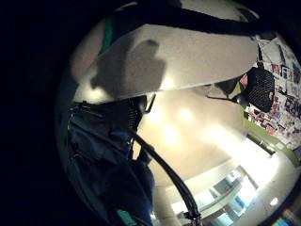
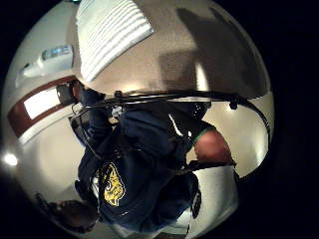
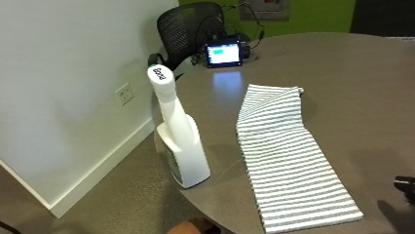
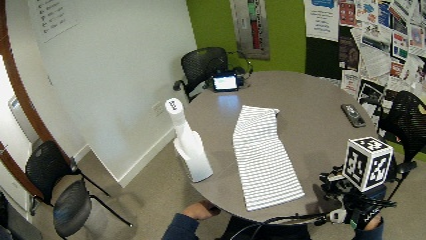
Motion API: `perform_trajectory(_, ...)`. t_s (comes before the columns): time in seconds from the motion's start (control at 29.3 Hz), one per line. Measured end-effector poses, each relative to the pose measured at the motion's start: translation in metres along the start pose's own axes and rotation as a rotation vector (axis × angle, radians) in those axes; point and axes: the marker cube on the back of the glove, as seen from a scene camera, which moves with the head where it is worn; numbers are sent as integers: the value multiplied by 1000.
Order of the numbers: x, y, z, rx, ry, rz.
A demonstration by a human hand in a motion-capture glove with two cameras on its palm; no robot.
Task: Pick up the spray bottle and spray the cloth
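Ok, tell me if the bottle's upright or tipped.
Upright: the bottle stands on its base at the table edge, nozzle up, beside the cloth.

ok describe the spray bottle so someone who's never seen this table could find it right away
Start at the round grey table and go to its edge nearest the white wall. The spray bottle stands upright there, beside the long striped cloth but apart from it. It is the only tall plain white thing on the table, with a long neck and a black label on its slanted top.
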Motion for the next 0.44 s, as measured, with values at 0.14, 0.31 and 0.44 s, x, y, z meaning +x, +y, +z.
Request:
perform_trajectory(0.14,9,7,-6,38,-28,16)
perform_trajectory(0.31,22,7,-14,113,-118,81)
perform_trajectory(0.44,26,9,-17,123,-161,101)
